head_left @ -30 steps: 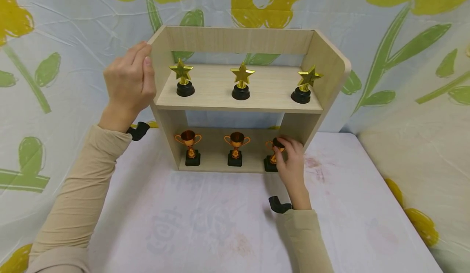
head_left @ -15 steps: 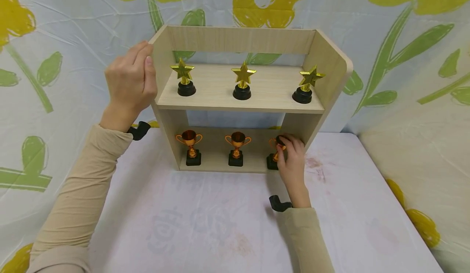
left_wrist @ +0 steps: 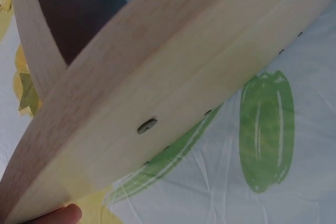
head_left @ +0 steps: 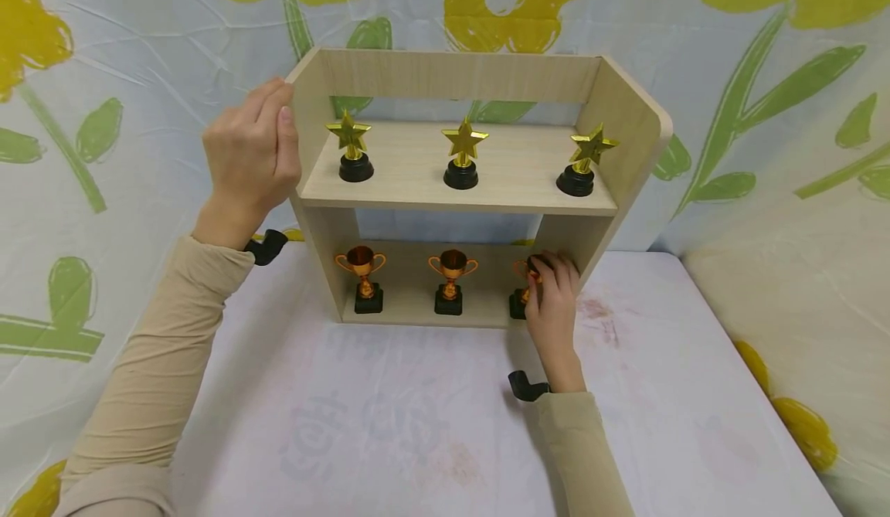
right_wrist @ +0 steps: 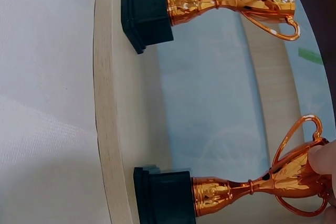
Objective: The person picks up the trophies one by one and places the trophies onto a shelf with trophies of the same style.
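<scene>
In the head view, my right hand [head_left: 552, 304] pinches the bowl of the right-hand bronze trophy cup [head_left: 518, 303] on the lower shelf. Its black base [right_wrist: 165, 198] stands upright by the shelf's front edge in the right wrist view, with fingertips [right_wrist: 323, 158] on the bowl. Level with the upper shelf, my left hand [head_left: 253, 146] holds the left side panel [head_left: 313, 123] of the pale wooden shelf unit [head_left: 459, 206]. The left wrist view shows one fingertip [left_wrist: 71, 213] against the panel's outer face; the remaining fingers are hidden there.
Two more trophy cups, the left one [head_left: 365, 277] and the middle one [head_left: 450, 279], share the lower shelf. Above stand three gold star trophies, left [head_left: 353, 146], middle [head_left: 463, 154] and right [head_left: 584, 160]. A white-covered table [head_left: 417, 409] meets a flower-patterned cloth [head_left: 765, 100] behind.
The right-hand trophy cup has slid slightly right and back on the lower shelf, with my right hand on it. My left hand has kept its place on the side panel.
</scene>
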A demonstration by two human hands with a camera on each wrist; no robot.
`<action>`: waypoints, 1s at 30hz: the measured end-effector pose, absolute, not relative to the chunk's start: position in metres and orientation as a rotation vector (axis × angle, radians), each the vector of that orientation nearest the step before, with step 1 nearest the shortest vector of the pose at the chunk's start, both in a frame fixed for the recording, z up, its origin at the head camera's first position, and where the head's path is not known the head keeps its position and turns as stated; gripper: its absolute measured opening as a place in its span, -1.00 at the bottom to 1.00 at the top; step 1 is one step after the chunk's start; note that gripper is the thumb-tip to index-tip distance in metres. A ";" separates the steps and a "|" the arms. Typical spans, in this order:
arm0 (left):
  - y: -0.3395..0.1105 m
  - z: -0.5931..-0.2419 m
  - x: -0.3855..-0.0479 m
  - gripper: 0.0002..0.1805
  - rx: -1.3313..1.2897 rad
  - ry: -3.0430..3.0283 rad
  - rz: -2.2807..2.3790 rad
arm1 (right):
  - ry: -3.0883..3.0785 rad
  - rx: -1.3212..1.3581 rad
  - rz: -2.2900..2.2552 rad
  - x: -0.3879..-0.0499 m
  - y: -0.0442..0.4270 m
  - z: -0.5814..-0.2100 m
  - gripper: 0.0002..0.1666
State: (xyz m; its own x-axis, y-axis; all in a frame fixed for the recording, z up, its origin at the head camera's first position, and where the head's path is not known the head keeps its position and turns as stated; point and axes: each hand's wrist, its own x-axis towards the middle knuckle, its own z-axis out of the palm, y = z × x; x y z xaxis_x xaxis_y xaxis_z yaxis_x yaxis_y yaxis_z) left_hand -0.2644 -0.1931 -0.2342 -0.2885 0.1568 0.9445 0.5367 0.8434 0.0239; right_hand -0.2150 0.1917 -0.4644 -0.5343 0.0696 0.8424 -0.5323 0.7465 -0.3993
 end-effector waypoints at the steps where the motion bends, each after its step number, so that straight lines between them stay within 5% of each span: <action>1: -0.193 -0.234 -0.264 -0.45 -0.521 -1.854 -0.405 | -2.004 0.347 0.799 -0.215 0.191 -0.464 -0.71; 30: -0.193 -0.233 -0.264 -0.44 -0.533 -1.852 -0.405 | -1.972 0.360 0.840 -0.215 0.190 -0.464 -0.66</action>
